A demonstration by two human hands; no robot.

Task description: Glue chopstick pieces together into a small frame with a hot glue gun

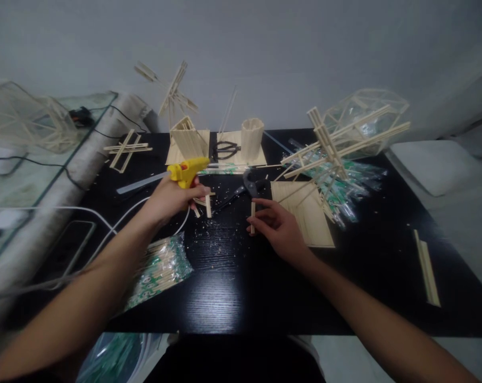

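My left hand is closed around a yellow hot glue gun, a clear glue stick jutting from its back. Short wooden pieces show at the same hand's fingertips; whether they are joined I cannot tell. Between the thumb and fingers of my right hand a short wooden strip is pinched upright. Just beyond it lie dark-handled pliers. To the right of that hand is a flat panel of wooden sticks.
Behind stand a square stick tower and a round stick cup, with black scissors between. A stick windmill frame leans over bagged sticks at right. Another stick bag and a white cord lie left.
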